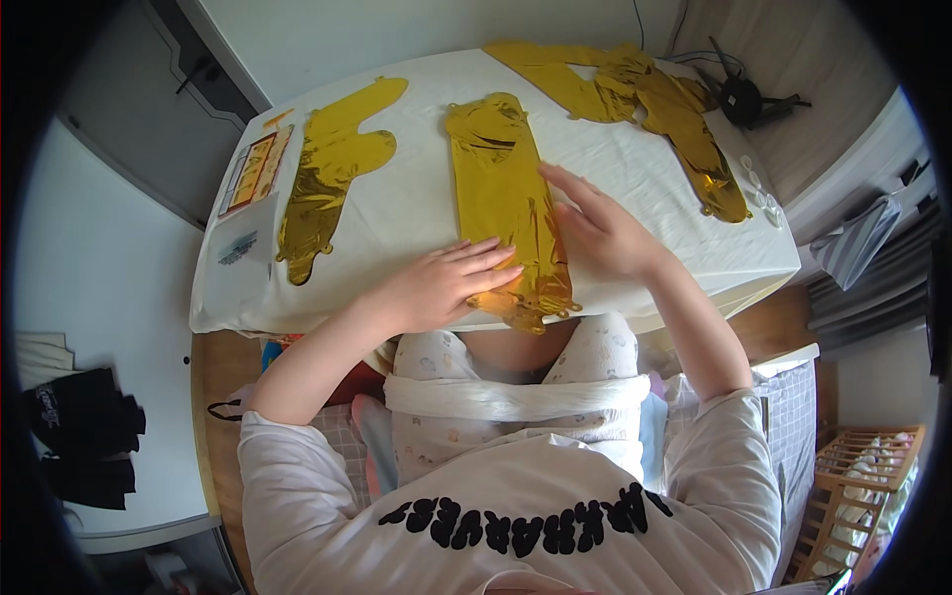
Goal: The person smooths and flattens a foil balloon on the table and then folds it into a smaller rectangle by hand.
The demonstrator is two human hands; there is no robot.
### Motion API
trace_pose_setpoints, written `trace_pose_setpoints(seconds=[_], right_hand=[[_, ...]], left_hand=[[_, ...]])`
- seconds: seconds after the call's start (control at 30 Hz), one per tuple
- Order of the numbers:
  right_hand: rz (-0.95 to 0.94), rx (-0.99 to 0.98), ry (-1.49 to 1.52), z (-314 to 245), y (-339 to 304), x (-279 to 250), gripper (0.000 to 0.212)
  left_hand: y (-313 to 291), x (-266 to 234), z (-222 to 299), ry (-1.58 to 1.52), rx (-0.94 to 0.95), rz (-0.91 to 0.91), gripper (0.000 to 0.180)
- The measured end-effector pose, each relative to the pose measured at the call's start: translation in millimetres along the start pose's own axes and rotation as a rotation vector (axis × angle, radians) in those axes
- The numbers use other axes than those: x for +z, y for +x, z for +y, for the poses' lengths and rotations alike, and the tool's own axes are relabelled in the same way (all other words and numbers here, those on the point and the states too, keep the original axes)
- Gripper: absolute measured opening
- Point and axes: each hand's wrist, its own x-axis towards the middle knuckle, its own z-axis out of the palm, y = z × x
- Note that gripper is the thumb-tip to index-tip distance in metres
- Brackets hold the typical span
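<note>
A flat, uninflated gold foil balloon [491,193] lies lengthwise in front of me, its wrinkled near end hanging slightly over the table's front edge. My left hand [446,283] rests on its lower left part, palm down with the fingers stretched out. Along its right side is my right hand [607,226], turned on edge with straight fingers, the fingertips at the foil's border. Whether that hand presses on the foil is hard to make out. Another flat gold foil balloon [332,164] lies to the left, and more crumpled gold foil [595,91] stretches across the far right.
A white cloth covers the table [416,218]. At its left edge lie a printed packet [256,171] and a clear bag [238,246]. A black object with thin arms [742,99] stands at the back right, near several small white rings [766,201]. Folded white fabric [516,397] crosses my lap.
</note>
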Motion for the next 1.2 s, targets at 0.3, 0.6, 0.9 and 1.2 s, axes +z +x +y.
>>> trace_pose_setpoints(seconds=[0.3,0.6,0.9,1.2], right_hand=[[-0.136,-0.259,-0.435,-19.0,-67.7,17.9,0.065],[0.070,-0.470,-0.661,-7.3,-62.6,38.7,0.060],[0.134,-0.651,-0.818,-3.9,-52.4,42.8,0.050],[0.151,-0.631,-0.767,-3.1,-51.1,44.7,0.042]], left_hand=[[-26.7,-1.1,22.3,-0.036,0.029,-0.042,0.088],[-31.1,6.0,27.1,0.056,0.034,-0.024,0.084],[-31.7,10.9,24.3,0.190,0.106,0.017,0.077],[-34.6,26.6,19.0,0.196,0.054,0.274,0.075]])
